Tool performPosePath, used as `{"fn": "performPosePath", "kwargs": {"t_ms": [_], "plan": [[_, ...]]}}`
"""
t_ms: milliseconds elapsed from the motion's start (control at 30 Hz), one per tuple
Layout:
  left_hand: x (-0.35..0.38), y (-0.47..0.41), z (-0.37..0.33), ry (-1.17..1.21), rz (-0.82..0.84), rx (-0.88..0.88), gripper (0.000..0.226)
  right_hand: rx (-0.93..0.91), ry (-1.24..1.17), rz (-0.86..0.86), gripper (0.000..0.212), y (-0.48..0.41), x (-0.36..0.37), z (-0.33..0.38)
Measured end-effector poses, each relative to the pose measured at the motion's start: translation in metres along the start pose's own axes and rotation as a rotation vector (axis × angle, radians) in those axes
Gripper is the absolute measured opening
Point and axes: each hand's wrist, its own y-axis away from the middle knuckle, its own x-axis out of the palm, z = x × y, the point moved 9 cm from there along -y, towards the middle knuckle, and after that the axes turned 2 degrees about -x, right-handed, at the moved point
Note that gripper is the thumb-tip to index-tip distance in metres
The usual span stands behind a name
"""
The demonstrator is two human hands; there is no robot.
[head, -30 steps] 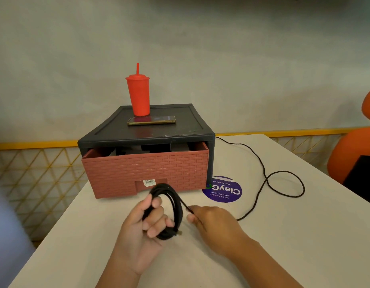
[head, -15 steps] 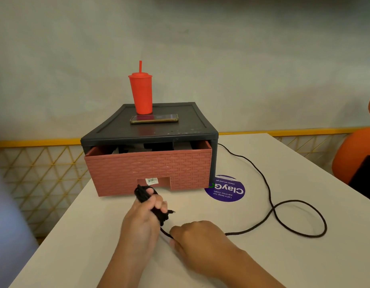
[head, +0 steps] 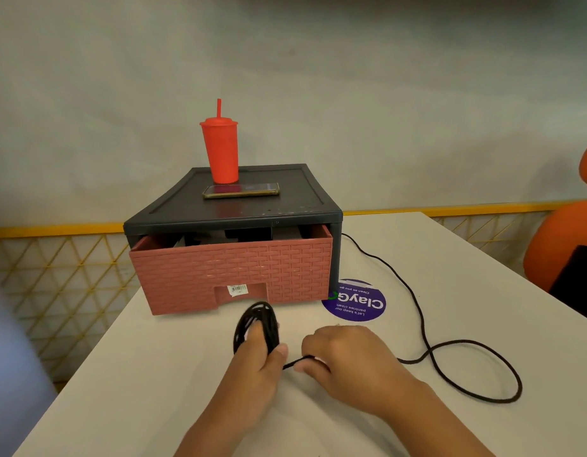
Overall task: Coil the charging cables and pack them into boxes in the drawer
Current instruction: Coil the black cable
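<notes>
1 white surface carries everything. 1 orange chair sits at the far right, partly cut off by the frame edge. 1 dark grey cabinet stands on the surface toward the far left, w/ 1 pink brick-pattern drawer pulled out a little at the front. In the drawer are dark boxes. Only their tops show over the front wall, so no. of boxes can't be told, nor what's in them.

2 hands, both low in front of the drawer, forearms coming in from the bottom edge. The left hand has its back to the camera, fingers curled thru the coil, thumb pressed on the coil's outer side: a firm grip round the bundle. The right hand is knuckles-up just beside the left, thumb & fingertip pinching the loose strand where it leaves the coil, other fingers curled under.

1 red cup w/ lid + straw stands upright on the cabinet top, rear left. 1 phone lies flat just in front of it. 1 round purple sticker is on the surface by the cabinet's front-right corner.

1 black cable comes from behind the cabinet's right side, runs across the surface, makes 1 open loop right of the right hand, then passes under that hand to the pinch. It ends in the 1 coil, several turns, held upright just in front of the drawer's handle cut-out. 1 barcode label is in that cut-out.
</notes>
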Motion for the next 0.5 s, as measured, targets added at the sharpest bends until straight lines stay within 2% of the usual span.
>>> {"fn": "performPosePath", "kwargs": {"t_ms": [67, 100, 233, 300, 400, 500], "plan": [[0.010, 0.004, -0.005, 0.047, 0.067, -0.001, 0.009, 0.013, 0.036, -0.116, 0.044, 0.003, -0.008, -0.009], [0.012, 0.006, -0.011, 0.094, 0.088, 0.001, 0.011, 0.021, 0.052, -0.190, 0.041, 0.005, -0.014, -0.013], [0.019, 0.010, -0.025, 0.219, 0.198, 0.026, 0.048, 0.044, 0.041, -0.346, 0.034, 0.010, -0.028, -0.020], [0.023, 0.012, -0.025, 0.281, 0.245, -0.006, 0.054, 0.046, -0.023, -0.376, 0.035, 0.011, -0.029, -0.021], [0.032, 0.018, -0.028, 0.522, 0.311, -0.101, 0.050, 0.066, -0.308, -0.408, 0.046, 0.010, -0.031, -0.022], [0.036, 0.022, -0.031, 0.755, 0.314, -0.171, 0.052, 0.084, -0.641, -0.391, 0.038, 0.007, -0.027, -0.016]]}}
